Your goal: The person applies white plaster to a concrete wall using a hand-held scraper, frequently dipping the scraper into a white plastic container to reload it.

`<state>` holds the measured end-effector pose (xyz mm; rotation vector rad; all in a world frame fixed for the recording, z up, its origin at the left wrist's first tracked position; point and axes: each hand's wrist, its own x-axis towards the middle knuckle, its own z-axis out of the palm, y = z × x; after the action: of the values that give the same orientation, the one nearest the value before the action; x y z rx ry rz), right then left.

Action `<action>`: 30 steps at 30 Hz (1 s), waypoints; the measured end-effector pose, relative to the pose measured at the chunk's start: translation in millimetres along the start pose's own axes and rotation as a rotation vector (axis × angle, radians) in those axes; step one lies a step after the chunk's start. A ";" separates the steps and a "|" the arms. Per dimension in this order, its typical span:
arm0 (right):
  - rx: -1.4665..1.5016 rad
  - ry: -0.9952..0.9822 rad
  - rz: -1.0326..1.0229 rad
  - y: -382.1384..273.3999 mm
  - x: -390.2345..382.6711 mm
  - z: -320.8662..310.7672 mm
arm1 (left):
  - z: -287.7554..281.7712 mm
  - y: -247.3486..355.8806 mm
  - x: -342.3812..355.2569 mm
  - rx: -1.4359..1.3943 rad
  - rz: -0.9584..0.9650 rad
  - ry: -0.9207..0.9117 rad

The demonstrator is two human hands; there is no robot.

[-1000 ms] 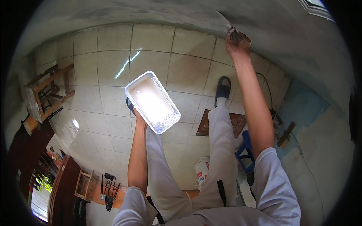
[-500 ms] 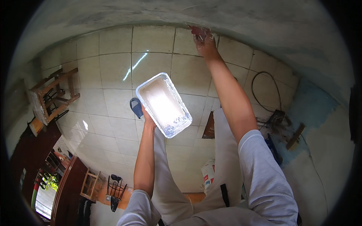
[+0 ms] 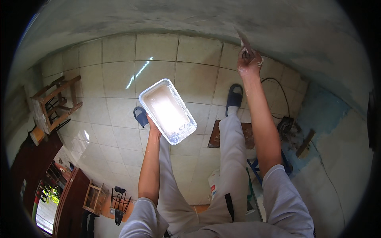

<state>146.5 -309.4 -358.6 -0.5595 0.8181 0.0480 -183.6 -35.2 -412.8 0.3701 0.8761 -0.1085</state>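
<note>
1. The right hand (image 3: 250, 63) is gripping a scraper (image 3: 244, 42), its fingers closed around the handle end, with the blade pointing up past the fingertips towards the wall (image 3: 190, 16). Whether the blade edge is touching the wall, I cannot tell.
2. The left hand (image 3: 154, 127) is holding the tub (image 3: 182, 130), clamped at its near left side; most of its fingers are hiding behind the tub, so their exact spread is not showing.
3. Pale paste (image 3: 160, 99) is lying inside the tub, to the right of the left hand's fingers and well apart from the right hand's. Holding the tub fairly level is probably the safest way of avoiding spills.
4. Smears are clinging to the right hand beside its fingers. Wiping them off would likely be helping the grip.
5. Good handling here is probably meaning a low blade angle, even finger pressure and smooth strokes; pressing one corner could be leaving ridges.
6. Both slippers, left (image 3: 140, 116) and right (image 3: 235, 95), are standing apart, below the fingers, probably steadying the reach.
</note>
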 end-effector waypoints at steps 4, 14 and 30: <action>-0.228 0.023 0.172 78.2 -5.4 -7.2 | 3.8 -0.1 3.3 0.009 0.003 -0.002; 0.038 -0.049 0.314 153.9 85.4 28.7 | -5.7 -1.5 12.6 0.060 0.052 0.014; 0.129 0.028 -0.026 -15.7 37.9 -28.4 | -13.0 -19.2 8.6 -0.072 -0.032 -0.016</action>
<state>157.4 -343.2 -393.7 -0.4496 0.8345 -0.0361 -192.2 -47.9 -432.1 0.2873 0.8684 -0.1090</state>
